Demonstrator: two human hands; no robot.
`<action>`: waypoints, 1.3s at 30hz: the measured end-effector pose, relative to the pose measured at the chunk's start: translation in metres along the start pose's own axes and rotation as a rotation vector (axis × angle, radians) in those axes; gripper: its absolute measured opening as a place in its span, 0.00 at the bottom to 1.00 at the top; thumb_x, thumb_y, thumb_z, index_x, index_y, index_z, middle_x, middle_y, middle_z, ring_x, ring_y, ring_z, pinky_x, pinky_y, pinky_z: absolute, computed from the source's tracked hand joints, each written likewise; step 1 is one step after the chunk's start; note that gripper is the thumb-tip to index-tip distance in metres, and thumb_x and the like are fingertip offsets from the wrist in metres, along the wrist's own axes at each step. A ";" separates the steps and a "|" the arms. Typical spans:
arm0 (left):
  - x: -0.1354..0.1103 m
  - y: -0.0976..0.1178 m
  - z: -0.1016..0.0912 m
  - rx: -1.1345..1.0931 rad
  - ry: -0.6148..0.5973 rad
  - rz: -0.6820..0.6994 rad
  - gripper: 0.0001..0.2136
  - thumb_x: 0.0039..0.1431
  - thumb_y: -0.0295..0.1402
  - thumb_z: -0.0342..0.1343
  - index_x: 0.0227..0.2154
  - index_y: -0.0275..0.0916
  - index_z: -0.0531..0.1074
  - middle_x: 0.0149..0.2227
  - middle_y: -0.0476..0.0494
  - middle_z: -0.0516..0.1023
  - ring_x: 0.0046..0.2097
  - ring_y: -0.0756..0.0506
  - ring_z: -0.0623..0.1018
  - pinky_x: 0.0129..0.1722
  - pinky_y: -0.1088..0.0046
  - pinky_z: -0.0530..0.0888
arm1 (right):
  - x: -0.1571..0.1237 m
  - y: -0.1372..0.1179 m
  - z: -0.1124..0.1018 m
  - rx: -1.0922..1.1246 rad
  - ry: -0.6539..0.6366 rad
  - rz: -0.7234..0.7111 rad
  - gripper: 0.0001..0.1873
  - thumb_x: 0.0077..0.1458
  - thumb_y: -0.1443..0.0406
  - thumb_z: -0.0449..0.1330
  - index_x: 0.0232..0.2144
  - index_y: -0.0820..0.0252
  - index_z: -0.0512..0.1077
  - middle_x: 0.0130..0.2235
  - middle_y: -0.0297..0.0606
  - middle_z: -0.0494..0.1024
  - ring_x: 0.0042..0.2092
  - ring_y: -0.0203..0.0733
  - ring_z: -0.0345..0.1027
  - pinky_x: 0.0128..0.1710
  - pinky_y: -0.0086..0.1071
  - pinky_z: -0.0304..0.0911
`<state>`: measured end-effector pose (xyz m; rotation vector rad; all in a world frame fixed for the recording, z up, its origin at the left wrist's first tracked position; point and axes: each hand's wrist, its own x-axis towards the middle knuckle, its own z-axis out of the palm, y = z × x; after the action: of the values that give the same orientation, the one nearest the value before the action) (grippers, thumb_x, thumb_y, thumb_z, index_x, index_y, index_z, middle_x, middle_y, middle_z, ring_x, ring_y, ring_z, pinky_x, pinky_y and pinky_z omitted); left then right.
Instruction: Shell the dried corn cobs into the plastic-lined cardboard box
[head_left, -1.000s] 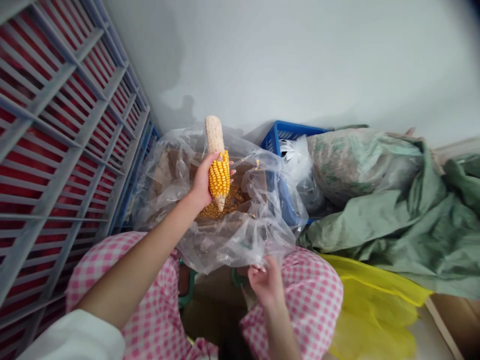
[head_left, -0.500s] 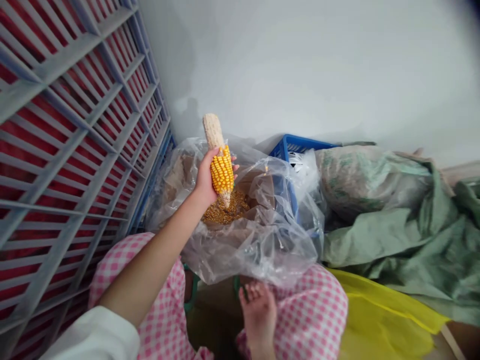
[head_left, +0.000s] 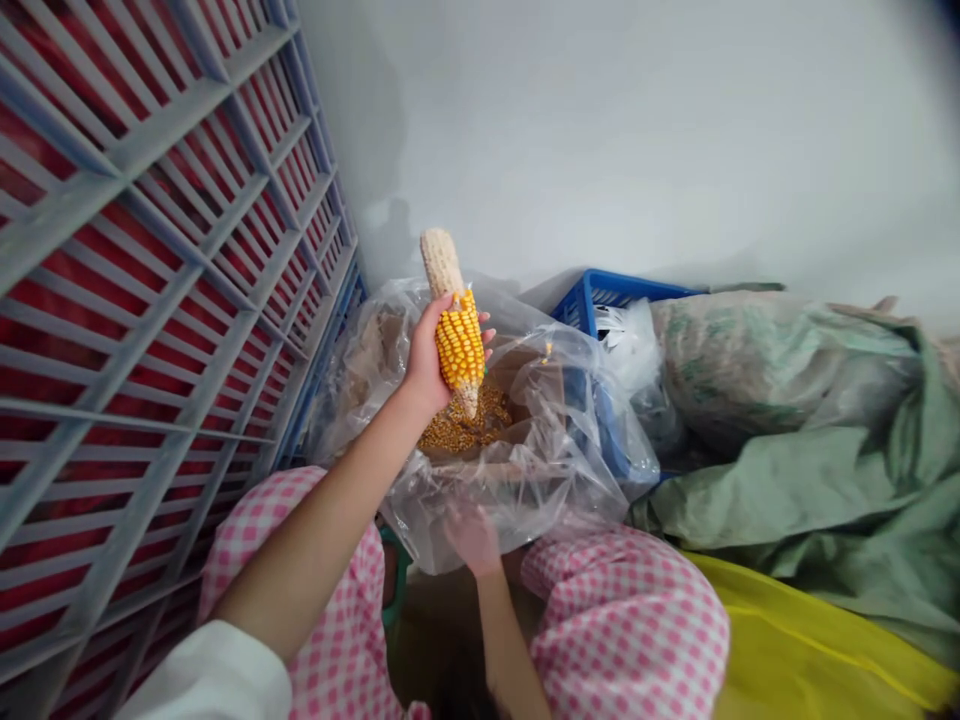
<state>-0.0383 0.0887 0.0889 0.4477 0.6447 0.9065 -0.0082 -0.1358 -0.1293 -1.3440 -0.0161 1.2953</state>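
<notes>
My left hand (head_left: 433,350) is closed around an ear of corn (head_left: 460,345) and holds it up over a bag. The cob's upper part is bare and pale; yellow kernels cover the lower part down to near its tip. Below it lies a clear plastic bag (head_left: 555,480), spread open around cardboard, with loose corn kernels (head_left: 457,430) at the bottom. My right hand (head_left: 474,537) is at the bag's near edge, between my knees. Its fingers are smeared by motion, and I cannot tell whether it touches the plastic.
A tall grey slatted crate (head_left: 187,260) with red behind it rises at left. Against the wall stands a blue basket (head_left: 645,288) with a white plastic bag (head_left: 630,340). To the right lie a stuffed sack (head_left: 780,360), green cloth (head_left: 810,480) and yellow mesh (head_left: 810,640).
My right hand has moved up from beside my knee to the bag's near edge. My left hand still holds the ear of corn in the same pose. The view has shifted slightly.
</notes>
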 end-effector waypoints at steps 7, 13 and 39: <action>-0.008 0.004 0.008 0.008 0.010 0.007 0.16 0.45 0.43 0.52 0.35 0.38 0.68 0.28 0.47 0.75 0.29 0.48 0.76 0.26 0.75 0.73 | -0.011 -0.047 0.046 0.248 -0.170 0.246 0.13 0.37 0.60 0.63 0.28 0.60 0.71 0.28 0.36 0.75 0.27 0.35 0.67 0.21 0.25 0.61; -0.022 0.025 0.013 -0.017 -0.033 0.109 0.13 0.47 0.42 0.50 0.31 0.39 0.67 0.28 0.47 0.74 0.27 0.49 0.75 0.24 0.75 0.72 | -0.036 -0.132 0.093 0.380 -0.072 0.145 0.02 0.42 0.68 0.57 0.21 0.60 0.66 0.19 0.26 0.67 0.17 0.26 0.56 0.15 0.18 0.54; -0.109 0.097 0.049 0.065 0.009 0.386 0.13 0.49 0.43 0.48 0.29 0.37 0.67 0.31 0.44 0.72 0.29 0.48 0.72 0.23 0.74 0.71 | -0.206 -0.224 0.034 -1.087 -0.112 -1.247 0.08 0.43 0.70 0.58 0.16 0.56 0.68 0.15 0.30 0.65 0.19 0.33 0.59 0.20 0.27 0.55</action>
<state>-0.1103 0.0462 0.2181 0.6397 0.6071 1.2553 0.0383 -0.1860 0.1692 -1.6136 -1.5577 0.1797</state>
